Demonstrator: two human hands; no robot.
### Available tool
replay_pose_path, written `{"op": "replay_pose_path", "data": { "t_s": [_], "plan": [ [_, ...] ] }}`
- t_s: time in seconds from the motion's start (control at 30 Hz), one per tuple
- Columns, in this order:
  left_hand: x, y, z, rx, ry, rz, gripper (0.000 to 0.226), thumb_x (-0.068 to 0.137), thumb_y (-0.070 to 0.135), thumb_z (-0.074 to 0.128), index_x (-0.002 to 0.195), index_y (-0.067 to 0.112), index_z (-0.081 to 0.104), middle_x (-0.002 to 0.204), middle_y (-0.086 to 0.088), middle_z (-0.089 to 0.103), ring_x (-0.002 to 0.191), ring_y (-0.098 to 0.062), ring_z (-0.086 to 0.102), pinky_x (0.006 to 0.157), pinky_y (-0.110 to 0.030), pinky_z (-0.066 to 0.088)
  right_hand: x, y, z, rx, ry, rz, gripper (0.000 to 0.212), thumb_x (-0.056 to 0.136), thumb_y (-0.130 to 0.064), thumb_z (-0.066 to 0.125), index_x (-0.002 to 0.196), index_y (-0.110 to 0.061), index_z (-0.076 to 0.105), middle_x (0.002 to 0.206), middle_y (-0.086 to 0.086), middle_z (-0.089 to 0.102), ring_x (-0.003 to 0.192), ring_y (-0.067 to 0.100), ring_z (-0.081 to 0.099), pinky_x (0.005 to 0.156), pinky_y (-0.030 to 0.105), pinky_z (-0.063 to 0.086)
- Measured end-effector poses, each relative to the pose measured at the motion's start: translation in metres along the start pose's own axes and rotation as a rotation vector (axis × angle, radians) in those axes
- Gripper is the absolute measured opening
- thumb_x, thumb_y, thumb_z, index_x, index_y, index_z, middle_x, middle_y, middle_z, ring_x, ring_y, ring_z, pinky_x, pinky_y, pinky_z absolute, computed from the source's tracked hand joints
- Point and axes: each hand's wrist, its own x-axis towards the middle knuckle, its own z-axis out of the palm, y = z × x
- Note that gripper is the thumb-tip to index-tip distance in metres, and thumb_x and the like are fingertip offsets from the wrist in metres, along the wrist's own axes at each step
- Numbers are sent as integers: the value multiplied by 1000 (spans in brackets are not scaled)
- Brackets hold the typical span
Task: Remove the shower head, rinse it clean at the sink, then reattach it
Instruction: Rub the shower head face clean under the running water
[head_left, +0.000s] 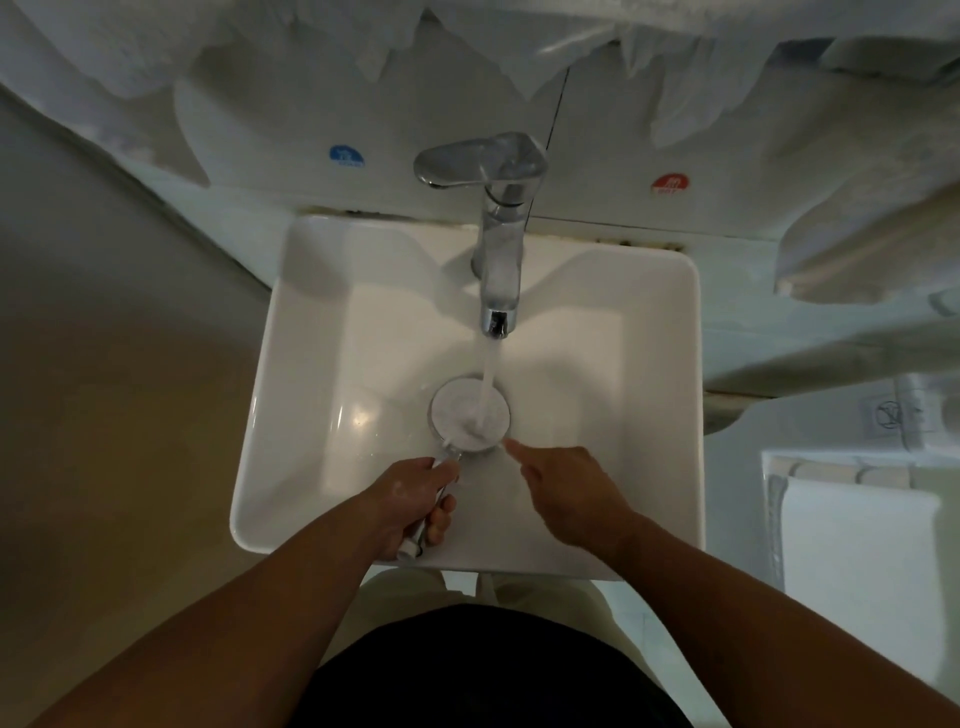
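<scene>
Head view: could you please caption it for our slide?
Left hand holds shower head under running tap; right hand reaches in.

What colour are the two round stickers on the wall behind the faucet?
In the head view, the left sticker is blue and the right sticker is red.

1. Sink (322, 332): white, glossy, smooth, ceramic-looking; highlights on the basin floor.
2. Faucet (500, 260): polished chrome metal, mirror-bright.
3. Shower head (457, 415): pale matt face, shiny chrome-like rim.
4. Wall stickers (346, 156): flat, matt.
</scene>
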Motion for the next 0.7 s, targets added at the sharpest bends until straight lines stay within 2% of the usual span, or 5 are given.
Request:
{"op": "replay_pose_path", "data": {
  "t_s": [0.1,0.23,0.43,0.57,0.7],
  "plan": [
    [0,0,0,-3,7,9,23,103,31,53,102,8,58,61,-8,52,40,-14,40,38,-21,34,19,19,-12,-64,82,89,46,106,-25,38,150,-33,46,127,10,70,108,29,67,94,36,52],
    [0,-1,-1,14,15,10,24,103,31,53,104,7,59,62,-8,53,40,-14,40,39,-21,35,16,12,-4,-19,117,67,45,105,-29,37,149,-33,46,118,7,74,93,22,71,87,35,58],
    [1,0,0,47,17,10,23,104,30,52,106,8,59,63,-8,53,41,-13,42,39,-21,37,36,10,-10,4,112,110,45,104,-27,38,148,-34,49,124,12,70,106,32,67,92,37,54],
    [1,0,-2,63,17,6,25,103,32,52,107,8,59,64,-8,54,42,-14,42,41,-23,37,32,-12,1,-17,11,-3,47,104,-28,42,150,-36,45,129,10,68,109,32,65,92,42,55],
    [1,1,-2,90,20,9,26,103,33,53,107,8,60,65,-8,53,42,-14,41,41,-23,37,44,-5,-5,-57,63,57,51,99,-26,45,149,-38,45,128,9,68,112,35,63,92,41,53]
  ]
}}
